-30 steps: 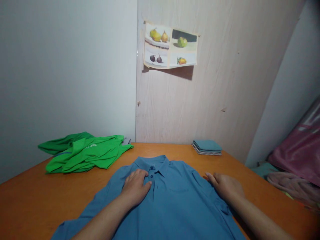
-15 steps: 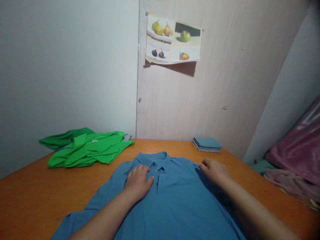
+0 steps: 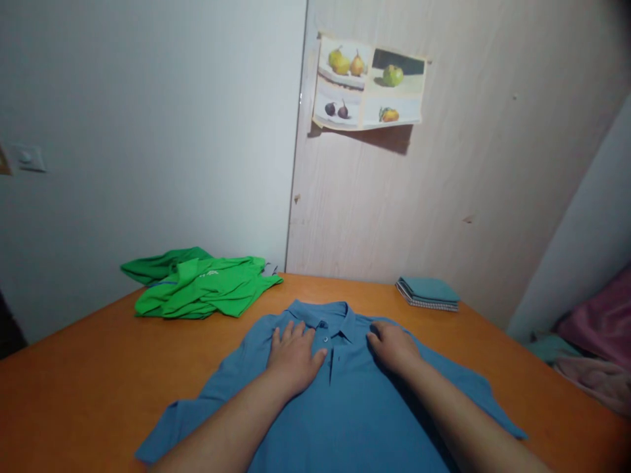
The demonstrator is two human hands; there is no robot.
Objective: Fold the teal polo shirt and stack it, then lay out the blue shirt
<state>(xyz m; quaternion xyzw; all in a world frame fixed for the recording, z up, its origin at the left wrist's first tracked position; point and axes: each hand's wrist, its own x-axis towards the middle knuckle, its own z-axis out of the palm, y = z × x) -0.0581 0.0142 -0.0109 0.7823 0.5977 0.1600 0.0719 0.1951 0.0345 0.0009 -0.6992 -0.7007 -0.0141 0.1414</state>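
Note:
A blue polo shirt lies front up and spread on the orange table, its collar pointing to the far side. Just left of the button placket, my left hand rests flat on the chest with its fingers spread. On the other side of the collar, my right hand lies on the upper chest near the shoulder, fingers lightly bent and holding nothing visible. Both short sleeves stick out to the sides. My forearms cover parts of the shirt's body, and its lower end runs out of view.
Crumpled green clothes lie at the back left of the table. A folded teal cloth stack sits at the back right. Behind stands a wall with a taped fruit painting. Pink fabric is beyond the right edge.
My right hand has moved left from the shirt's shoulder edge onto its upper chest, and the right sleeve now shows spread out. My left hand stays on the chest. The view has turned left.

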